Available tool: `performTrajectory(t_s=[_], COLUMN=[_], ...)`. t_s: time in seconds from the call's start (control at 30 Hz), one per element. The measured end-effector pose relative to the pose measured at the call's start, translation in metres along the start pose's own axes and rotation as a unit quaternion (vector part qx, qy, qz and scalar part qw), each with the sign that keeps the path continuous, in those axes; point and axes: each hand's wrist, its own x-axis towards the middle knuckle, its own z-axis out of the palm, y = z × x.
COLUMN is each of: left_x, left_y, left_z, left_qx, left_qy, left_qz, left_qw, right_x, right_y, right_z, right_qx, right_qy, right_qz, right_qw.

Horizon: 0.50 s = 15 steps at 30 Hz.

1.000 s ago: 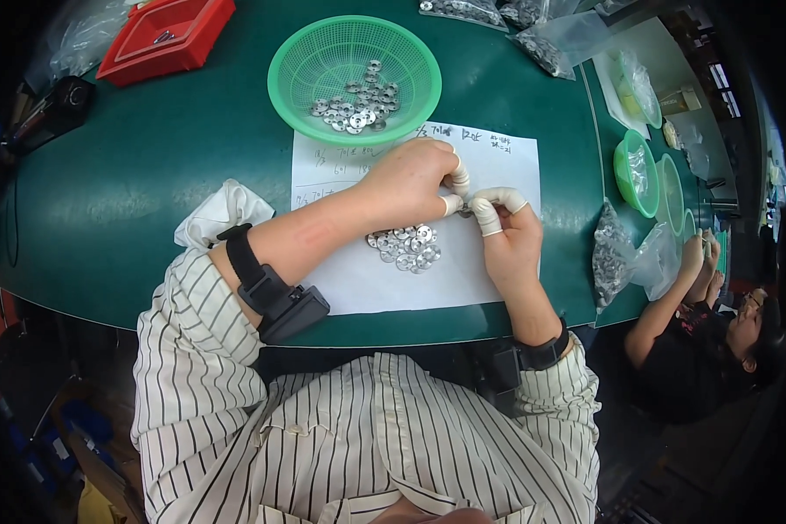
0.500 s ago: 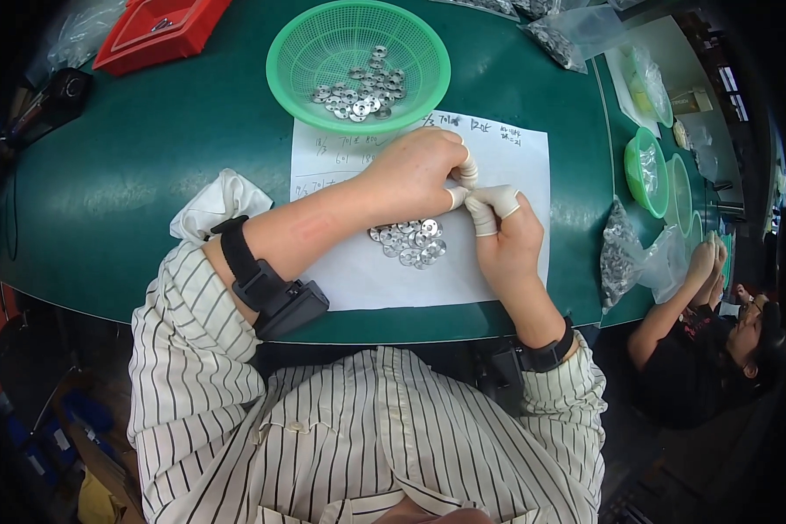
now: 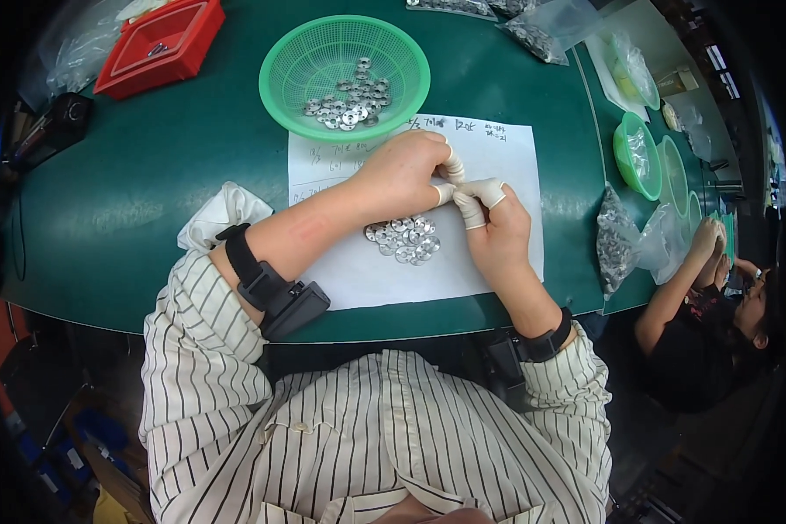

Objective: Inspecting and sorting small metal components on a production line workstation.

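Over a white sheet of paper with handwriting, my two hands meet fingertip to fingertip. White finger cots cover the thumb and forefinger of each. My left hand is closed in a pinch, and so is my right hand; whatever lies between the tips is hidden or too small to make out. Just below my left hand, a pile of round metal discs with holes rests on the paper. More such discs lie in a green mesh basket, which stands at the paper's far edge.
A red tray sits at the far left of the green table, near a black device. Bags of metal parts and green baskets line the right side. A co-worker sits at the right.
The whole view has shifted slightly, so the table things appear a little further left. My hands stay pinched together over the paper, with no clear change in their grip.
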Motion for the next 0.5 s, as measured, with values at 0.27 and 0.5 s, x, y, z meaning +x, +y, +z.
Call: performTrajectory(t_s=[0.27,0.5], left_x=[0.0,-0.002], left_y=[0.001,0.002], left_z=[0.0,-0.003], left_qx=[-0.005,-0.004], left_qy=[0.016,0.003], left_qz=[0.002,0.012], left_qw=[1.0,1.0], right_x=[-0.001,0.004], right_y=[0.004,0.002], right_z=[0.001,-0.013], right_qx=[0.046,0.301], right_qy=[-0.002,-0.011], right_qz=[0.039,0.235], right_qw=[0.998,0.924])
